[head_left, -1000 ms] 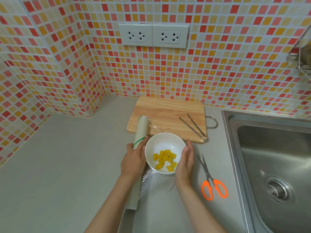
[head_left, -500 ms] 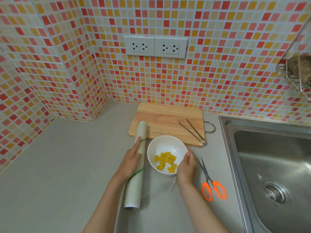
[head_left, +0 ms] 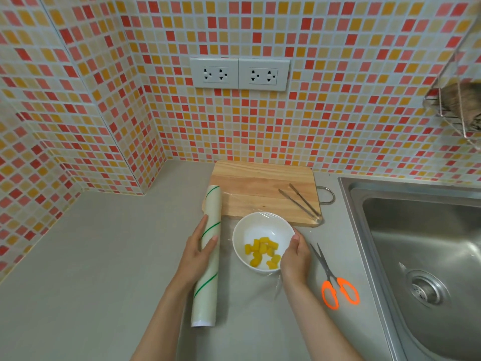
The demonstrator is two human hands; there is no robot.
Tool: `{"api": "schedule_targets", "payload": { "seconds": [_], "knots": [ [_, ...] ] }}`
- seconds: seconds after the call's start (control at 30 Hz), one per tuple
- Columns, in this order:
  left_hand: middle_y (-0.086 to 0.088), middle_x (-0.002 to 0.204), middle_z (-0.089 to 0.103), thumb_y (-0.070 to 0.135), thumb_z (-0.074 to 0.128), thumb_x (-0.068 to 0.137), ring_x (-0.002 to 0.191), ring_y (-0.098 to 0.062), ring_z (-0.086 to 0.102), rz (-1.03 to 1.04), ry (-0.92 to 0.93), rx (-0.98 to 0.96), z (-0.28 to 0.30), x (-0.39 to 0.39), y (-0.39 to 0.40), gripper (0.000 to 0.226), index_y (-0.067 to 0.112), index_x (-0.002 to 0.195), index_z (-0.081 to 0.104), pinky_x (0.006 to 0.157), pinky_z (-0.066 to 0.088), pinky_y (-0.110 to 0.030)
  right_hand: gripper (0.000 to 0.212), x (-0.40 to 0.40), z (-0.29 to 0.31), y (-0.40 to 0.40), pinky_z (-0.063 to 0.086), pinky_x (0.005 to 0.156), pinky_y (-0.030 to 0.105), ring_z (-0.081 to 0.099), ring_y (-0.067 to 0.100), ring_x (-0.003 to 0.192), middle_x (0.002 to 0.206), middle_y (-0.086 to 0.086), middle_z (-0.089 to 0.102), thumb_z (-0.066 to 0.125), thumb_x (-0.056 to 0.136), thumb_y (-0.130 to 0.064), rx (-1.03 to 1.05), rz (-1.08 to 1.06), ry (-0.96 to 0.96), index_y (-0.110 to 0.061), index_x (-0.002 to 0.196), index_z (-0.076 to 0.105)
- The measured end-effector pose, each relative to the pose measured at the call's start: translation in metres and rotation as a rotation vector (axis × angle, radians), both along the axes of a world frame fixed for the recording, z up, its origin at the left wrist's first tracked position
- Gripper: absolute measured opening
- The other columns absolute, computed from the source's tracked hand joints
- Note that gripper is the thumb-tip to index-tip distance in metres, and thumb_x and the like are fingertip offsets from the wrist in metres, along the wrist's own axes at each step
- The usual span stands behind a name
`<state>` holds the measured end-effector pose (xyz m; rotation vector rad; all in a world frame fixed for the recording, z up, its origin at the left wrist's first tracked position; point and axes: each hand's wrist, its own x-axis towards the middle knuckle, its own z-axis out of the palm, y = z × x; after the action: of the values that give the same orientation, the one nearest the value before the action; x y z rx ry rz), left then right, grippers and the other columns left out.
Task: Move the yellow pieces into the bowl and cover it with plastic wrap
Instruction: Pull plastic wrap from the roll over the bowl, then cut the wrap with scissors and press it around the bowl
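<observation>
Bowl (head_left: 263,242) sits right between my hands.
Left hand (head_left: 196,252) grips the wrap roll (head_left: 208,254) beside it; right hand (head_left: 295,256) curls against its rim, pinching film.

Yellow pieces in a white bowl, wrap roll at its left

The white bowl (head_left: 263,241) sits upright on the counter, near of centre, with the yellow pieces (head_left: 263,252) heaped in its near-right part and clear film stretched over its rim. The plastic wrap roll (head_left: 208,256), pale with green stripes, lies lengthwise just beside it.
</observation>
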<state>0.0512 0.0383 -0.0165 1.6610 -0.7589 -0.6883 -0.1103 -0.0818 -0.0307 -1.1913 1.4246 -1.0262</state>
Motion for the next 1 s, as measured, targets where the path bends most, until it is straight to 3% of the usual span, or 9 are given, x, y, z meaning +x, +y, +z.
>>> {"api": "schedule_targets", "payload": {
  "seconds": [0.07, 0.13, 0.2, 0.27, 0.33, 0.47, 0.67, 0.8, 1.0],
  "knots": [
    [0.021, 0.141, 0.032, 0.019, 0.044, 0.097, 0.128, 0.011, 0.032, 0.0, -0.024, 0.011, -0.002, 0.002, -0.003, 0.048, 0.027, 0.143, 0.032, 0.1, 0.023, -0.006, 0.035, -0.004, 0.002, 0.001, 0.047, 0.098, 0.04, 0.059, 0.027, 0.111, 0.118, 0.011, 0.065, 0.033, 0.098, -0.018, 0.009, 0.027, 0.006, -0.01, 0.12, 0.06],
    [0.019, 0.141, 0.031, 0.014, 0.038, 0.099, 0.132, 0.003, 0.029, -0.011, -0.027, 0.011, -0.006, 0.004, -0.005, 0.046, 0.023, 0.143, 0.031, 0.099, 0.021, -0.002, 0.037, -0.012, 0.005, 0.002, 0.043, 0.104, 0.037, 0.054, 0.024, 0.12, 0.127, 0.009, 0.061, 0.034, 0.099, -0.022, 0.001, 0.081, 0.014, -0.01, 0.127, 0.055],
    [0.017, 0.142, 0.031, 0.011, 0.036, 0.099, 0.131, 0.004, 0.029, -0.015, -0.031, 0.008, -0.009, 0.004, -0.006, 0.046, 0.022, 0.143, 0.032, 0.095, 0.021, 0.004, 0.038, -0.027, 0.01, 0.003, 0.033, 0.105, 0.022, 0.047, 0.021, 0.127, 0.134, 0.006, 0.054, 0.037, 0.098, -0.022, -0.085, 0.123, 0.104, -0.008, 0.131, 0.051],
    [0.015, 0.143, 0.031, 0.011, 0.036, 0.099, 0.131, 0.003, 0.029, -0.014, -0.017, -0.001, -0.012, 0.005, -0.007, 0.046, 0.021, 0.143, 0.032, 0.102, 0.02, -0.005, 0.036, -0.05, 0.013, 0.004, 0.029, 0.097, 0.015, 0.048, 0.026, 0.122, 0.129, 0.013, 0.054, 0.042, 0.096, -0.012, -0.238, 0.117, 0.337, -0.002, 0.129, 0.052],
    [0.016, 0.144, 0.031, 0.012, 0.036, 0.099, 0.133, 0.002, 0.028, -0.015, -0.011, -0.008, -0.015, 0.005, -0.007, 0.046, 0.022, 0.143, 0.032, 0.107, 0.019, -0.016, 0.034, -0.077, 0.011, 0.005, 0.039, 0.09, 0.031, 0.052, 0.035, 0.105, 0.113, 0.02, 0.054, 0.049, 0.09, -0.002, -0.335, 0.113, 0.645, 0.001, 0.123, 0.055],
    [0.016, 0.144, 0.03, 0.013, 0.036, 0.099, 0.132, 0.003, 0.029, -0.019, -0.003, -0.014, -0.018, 0.007, -0.008, 0.046, 0.024, 0.143, 0.032, 0.107, 0.019, -0.016, 0.028, -0.119, 0.007, 0.008, 0.043, 0.076, 0.04, 0.053, 0.037, 0.095, 0.099, 0.02, 0.055, 0.059, 0.081, -0.01, -0.137, 0.227, 1.128, 0.0, 0.107, 0.061],
    [0.016, 0.143, 0.032, 0.012, 0.036, 0.099, 0.131, 0.002, 0.03, -0.025, 0.025, -0.018, -0.023, 0.011, -0.009, 0.046, 0.026, 0.143, 0.033, 0.107, 0.02, -0.017, 0.027, -0.134, 0.016, 0.009, 0.043, 0.079, 0.035, 0.058, 0.033, 0.097, 0.1, 0.015, 0.058, 0.053, 0.086, -0.017, -0.116, 0.436, 1.199, -0.008, 0.11, 0.061],
    [0.015, 0.142, 0.033, 0.009, 0.035, 0.098, 0.13, 0.002, 0.031, -0.018, 0.033, -0.025, -0.024, 0.013, -0.011, 0.046, 0.023, 0.143, 0.033, 0.095, 0.022, 0.002, 0.036, -0.147, 0.012, 0.021, 0.046, 0.077, 0.032, 0.059, 0.025, 0.095, 0.101, 0.006, 0.054, 0.049, 0.089, -0.019, -0.2, 0.565, 1.312, -0.019, 0.124, 0.05],
    [0.018, 0.141, 0.032, 0.014, 0.037, 0.099, 0.129, 0.006, 0.03, -0.033, 0.035, -0.029, -0.029, 0.016, -0.009, 0.046, 0.026, 0.143, 0.033, 0.095, 0.021, 0.002, 0.012, -0.148, 0.025, 0.053, 0.046, 0.073, 0.031, 0.064, 0.024, 0.091, 0.089, 0.003, 0.058, 0.046, 0.09, -0.033, -0.025, 0.59, 1.292, -0.027, 0.101, 0.049]
  ]
}}
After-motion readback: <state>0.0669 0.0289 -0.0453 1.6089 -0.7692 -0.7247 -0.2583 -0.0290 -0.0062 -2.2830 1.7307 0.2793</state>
